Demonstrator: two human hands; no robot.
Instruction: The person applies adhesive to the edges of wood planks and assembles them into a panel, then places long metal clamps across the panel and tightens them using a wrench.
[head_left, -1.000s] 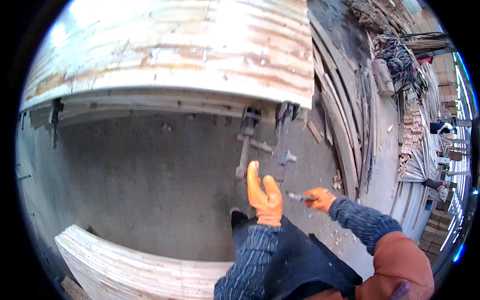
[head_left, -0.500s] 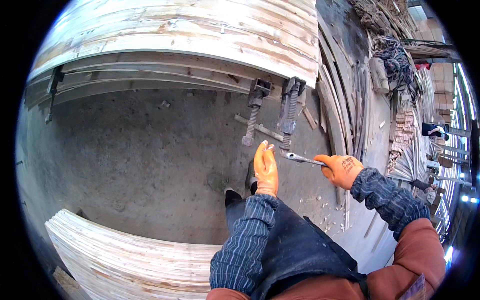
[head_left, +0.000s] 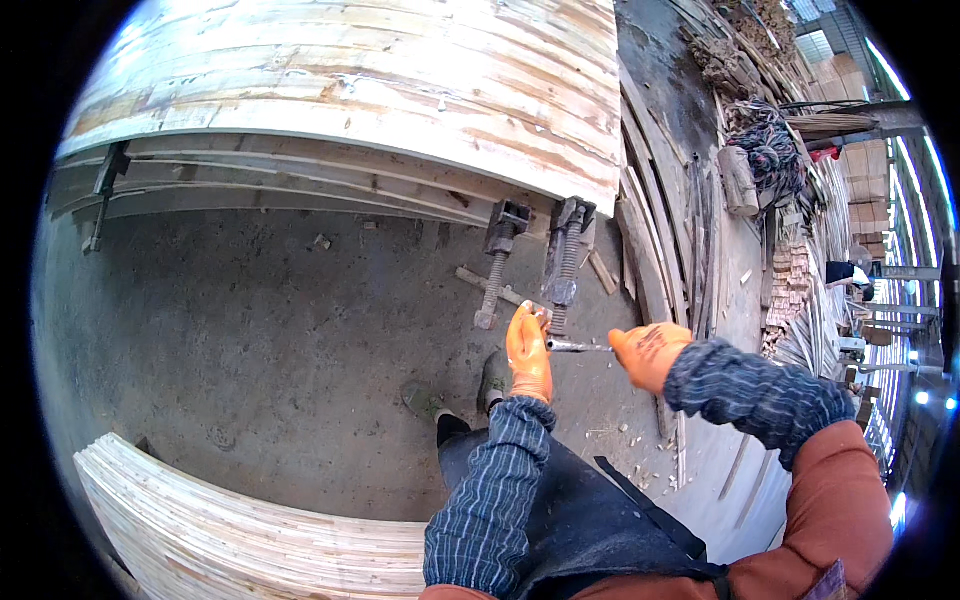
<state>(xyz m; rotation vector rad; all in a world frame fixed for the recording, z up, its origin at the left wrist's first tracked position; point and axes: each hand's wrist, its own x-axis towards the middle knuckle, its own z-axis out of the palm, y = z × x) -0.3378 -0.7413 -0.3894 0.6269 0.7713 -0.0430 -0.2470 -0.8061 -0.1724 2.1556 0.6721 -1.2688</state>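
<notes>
My right hand (head_left: 652,355), in an orange glove, is closed round the handle of a metal ratchet wrench (head_left: 583,347). The wrench's head sits at the lower end of a threaded clamp screw (head_left: 568,258), beneath the front edge of a large wooden panel (head_left: 400,85). Just left of that head is my left hand (head_left: 529,352), also gloved in orange, its fingers stretched forward and slightly bent; whether they touch the screw or wrench is hard to see. A second clamp screw (head_left: 494,278) hangs from the panel's edge to the left, a short bar beside it.
Another clamp (head_left: 106,195) grips the panel's far-left edge. A stack of pale boards (head_left: 250,535) lies at the lower left. To the right are long wood strips (head_left: 655,250), a tangled heap of cords (head_left: 765,150) and wood scraps on the concrete floor. A person (head_left: 850,273) is far right.
My right hand has moved left and slightly down, swinging the wrench handle nearer to level. My left hand has come close to the wrench head. The view has shifted, so the panel appears lower.
</notes>
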